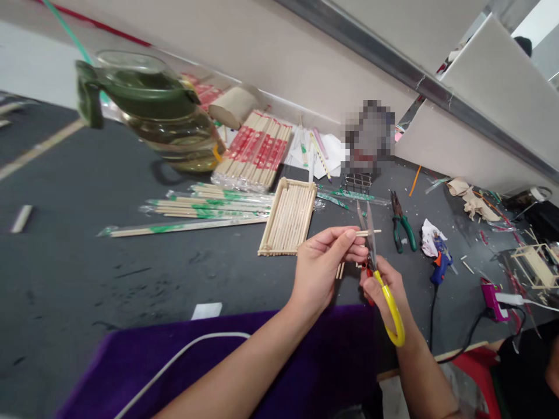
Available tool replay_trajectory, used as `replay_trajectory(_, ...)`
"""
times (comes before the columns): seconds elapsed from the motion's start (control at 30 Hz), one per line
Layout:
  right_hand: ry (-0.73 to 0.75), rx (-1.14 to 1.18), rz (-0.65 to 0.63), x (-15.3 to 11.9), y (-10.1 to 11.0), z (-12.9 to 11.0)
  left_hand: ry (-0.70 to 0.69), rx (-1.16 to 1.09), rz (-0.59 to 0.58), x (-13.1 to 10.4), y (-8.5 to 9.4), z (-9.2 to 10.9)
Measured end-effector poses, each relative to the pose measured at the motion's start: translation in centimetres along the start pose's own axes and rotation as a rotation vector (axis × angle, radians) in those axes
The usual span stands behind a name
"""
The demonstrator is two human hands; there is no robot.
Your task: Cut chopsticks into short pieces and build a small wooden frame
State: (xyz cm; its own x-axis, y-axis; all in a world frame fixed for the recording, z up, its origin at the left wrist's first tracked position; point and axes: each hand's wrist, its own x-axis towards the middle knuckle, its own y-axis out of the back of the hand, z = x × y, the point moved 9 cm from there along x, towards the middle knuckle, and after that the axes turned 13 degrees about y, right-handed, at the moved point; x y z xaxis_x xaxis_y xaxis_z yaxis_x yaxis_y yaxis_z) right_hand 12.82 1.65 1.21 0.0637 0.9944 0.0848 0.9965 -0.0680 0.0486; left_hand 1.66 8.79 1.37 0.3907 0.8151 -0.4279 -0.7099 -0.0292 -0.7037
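Observation:
My left hand (325, 259) pinches a thin wooden chopstick (361, 234) that points to the right. In my right hand (388, 285) is a pair of scissors (395, 323) with a yellow handle loop, its other handle red. The blades are parted and point away from me, and the stick passes across them. Just behind my left hand lies a tray-like frame (288, 218) made of glued wooden sticks. A few short cut sticks (339, 270) show below my left fingers, partly hidden.
Chopsticks in green-printed wrappers (209, 203) and a red-banded bundle (255, 148) lie left of the frame, by a green-lidded jug (161, 116). Pliers (402, 224), a blue glue gun (442, 265) and a pink power socket (494, 299) are on the right. Purple cloth (174, 372) hangs at the near edge.

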Motion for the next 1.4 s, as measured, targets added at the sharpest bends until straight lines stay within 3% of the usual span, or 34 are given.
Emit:
replay_trajectory(0.1,-0.009,-0.02,-0.001,-0.1,-0.1,0.0,-0.06,0.035,0.051,-0.4,0.1,0.3)
replay_trajectory(0.27,0.012,-0.032,0.001,-0.2,0.0,0.1,-0.048,0.022,0.084,-0.6,0.3,-0.4)
replay_trajectory(0.7,0.021,-0.05,0.003,-0.1,0.0,0.4,-0.022,0.019,0.085,-0.5,0.4,-0.6)
replay_trajectory(0.87,0.004,-0.029,0.047,0.2,0.2,0.9,-0.041,0.041,0.054,-0.5,0.1,-0.4)
replay_trajectory(0.97,0.016,0.045,0.114,0.0,1.4,1.0,-0.103,0.11,0.063,-0.1,0.5,0.1)
replay_trajectory(1.03,0.054,0.088,0.161,-0.1,2.8,0.6,-0.18,0.244,0.085,0.5,0.9,0.7)
replay_trajectory(1.23,0.045,-0.086,0.188,0.1,6.4,-0.2,-0.503,1.097,0.12,2.3,0.7,0.9)
replay_trajectory(1.33,0.015,-0.141,0.178,0.4,6.9,-0.3,-0.542,1.401,0.126,3.0,0.8,-0.3)
replay_trajectory(1.4,0.0,-0.163,0.161,0.6,6.8,-0.4,-0.524,1.489,0.11,3.3,0.8,-0.8)
